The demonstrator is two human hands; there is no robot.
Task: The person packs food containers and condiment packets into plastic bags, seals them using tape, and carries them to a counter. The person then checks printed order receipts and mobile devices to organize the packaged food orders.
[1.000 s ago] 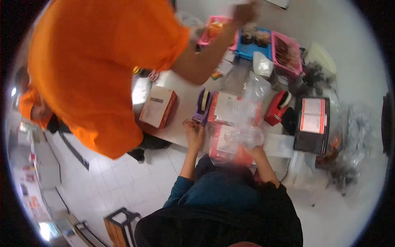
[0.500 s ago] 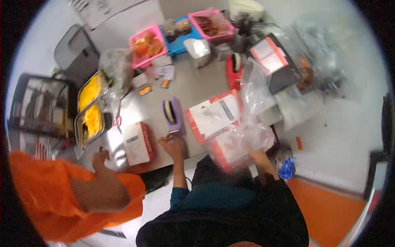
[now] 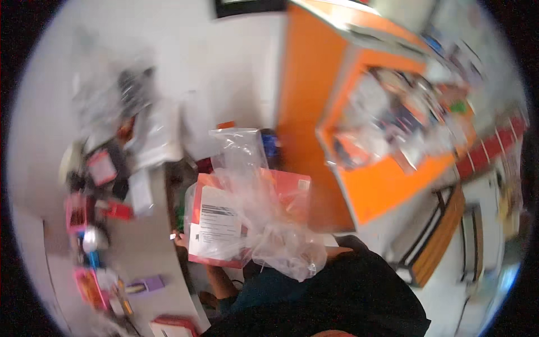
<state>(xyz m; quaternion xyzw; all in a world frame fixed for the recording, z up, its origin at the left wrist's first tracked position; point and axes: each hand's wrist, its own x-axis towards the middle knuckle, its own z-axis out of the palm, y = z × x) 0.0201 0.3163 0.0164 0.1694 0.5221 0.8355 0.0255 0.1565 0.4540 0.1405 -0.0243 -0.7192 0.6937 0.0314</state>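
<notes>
Draping over red boxes [image 3: 216, 222] held close, a plastic bag [image 3: 281, 241] hides the right hand, probably their support; the left hand [image 3: 180, 240] is alongside; both hands' fingers' grip I cannot tell; beyond, a purple tape dispenser [image 3: 150, 283] sits, seemingly handy, on the counter [image 3: 173, 267].

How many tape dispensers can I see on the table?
2: the purple tape dispenser at the picture's lower left, and the blurred red tape dispenser higher up. Others could be hidden in the clutter.
</notes>
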